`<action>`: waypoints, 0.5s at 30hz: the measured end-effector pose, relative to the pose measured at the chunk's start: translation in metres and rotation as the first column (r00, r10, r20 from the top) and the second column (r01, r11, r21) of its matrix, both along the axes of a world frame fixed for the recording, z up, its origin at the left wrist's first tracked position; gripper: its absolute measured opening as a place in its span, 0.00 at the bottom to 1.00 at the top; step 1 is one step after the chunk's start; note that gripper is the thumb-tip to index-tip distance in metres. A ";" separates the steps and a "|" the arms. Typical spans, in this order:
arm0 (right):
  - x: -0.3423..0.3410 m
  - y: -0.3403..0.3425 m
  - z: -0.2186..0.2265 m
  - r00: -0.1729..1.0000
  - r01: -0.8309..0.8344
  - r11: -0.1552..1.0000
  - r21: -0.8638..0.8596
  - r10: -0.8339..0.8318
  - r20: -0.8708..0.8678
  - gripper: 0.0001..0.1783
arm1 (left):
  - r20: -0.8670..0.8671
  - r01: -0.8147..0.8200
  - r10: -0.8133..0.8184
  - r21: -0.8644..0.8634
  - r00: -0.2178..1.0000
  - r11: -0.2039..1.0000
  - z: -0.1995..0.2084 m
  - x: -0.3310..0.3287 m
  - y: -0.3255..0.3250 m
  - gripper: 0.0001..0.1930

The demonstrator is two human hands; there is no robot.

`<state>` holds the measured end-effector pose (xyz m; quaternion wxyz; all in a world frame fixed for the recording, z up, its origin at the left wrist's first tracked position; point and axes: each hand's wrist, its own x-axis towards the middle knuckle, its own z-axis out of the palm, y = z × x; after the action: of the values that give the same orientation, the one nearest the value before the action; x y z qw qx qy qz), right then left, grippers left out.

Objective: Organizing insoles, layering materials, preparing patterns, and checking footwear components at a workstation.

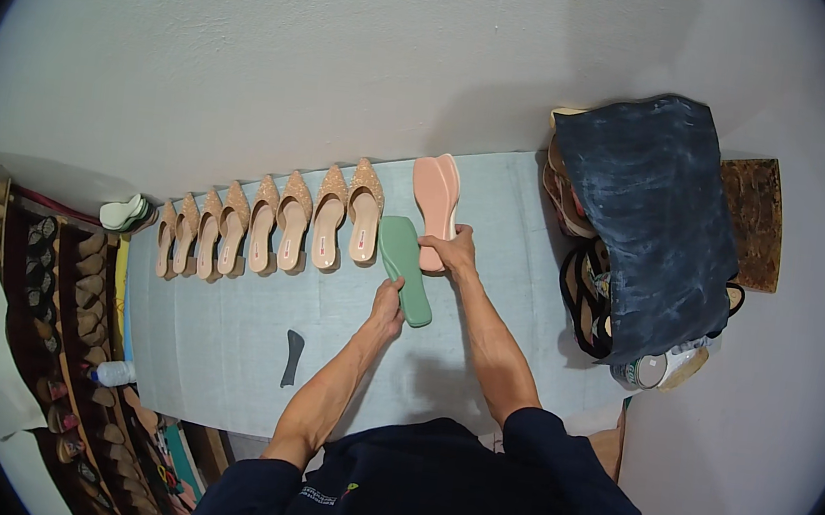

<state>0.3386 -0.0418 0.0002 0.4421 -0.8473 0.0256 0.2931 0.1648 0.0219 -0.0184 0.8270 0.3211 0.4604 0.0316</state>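
Standing at the pale counter, the largest thing before us, we have both arms stretched forward toward the wall. On its right side a dark sheet covers a pile of footwear, well apart from our work. Left of centre runs a row of eight tan, textured mules, pointed toes toward the wall and heels toward us; neither hand touches it. Just beyond the row's right end lie the two pieces we are handling: the pink sole, farther from us and with a pale edge along its right side, and the green sole, nearer and slanting just beside it. We cannot tell whether their edges touch or whether the green one is lifted off the surface. Our left grip is closed in a light pinch on the green sole's left edge, toward its near end; our right grip is closed around the near part of the pink sole, thumb laid across its top. Smallest is a dark grey curved piece, lying free nearer to us. We judge the step in hand to be placing or matching these soles; the next move probably calls for squaring one against the other, thumbs light, before either is released.
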 end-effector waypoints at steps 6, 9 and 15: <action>-0.040 -0.069 0.031 0.823 -0.020 0.814 0.580 0.342 -0.452 0.52 | 0.157 -0.078 0.089 -0.073 0.984 0.994 0.002 -0.012 -0.016 0.15; -0.088 -0.106 0.038 0.847 -0.083 0.785 0.614 0.380 -0.371 0.50 | 0.296 -0.109 0.149 -0.148 0.943 0.983 0.007 -0.029 -0.043 0.19; -0.130 -0.126 0.076 0.831 -0.495 0.748 0.443 0.556 -0.011 0.58 | 0.221 -0.109 0.139 -0.142 0.965 0.984 0.006 -0.095 -0.052 0.28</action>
<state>0.2081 -0.1680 0.0764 0.5108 -0.6806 -0.2469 0.4636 0.0697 -0.0303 -0.0120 0.8900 0.2321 0.3818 0.0906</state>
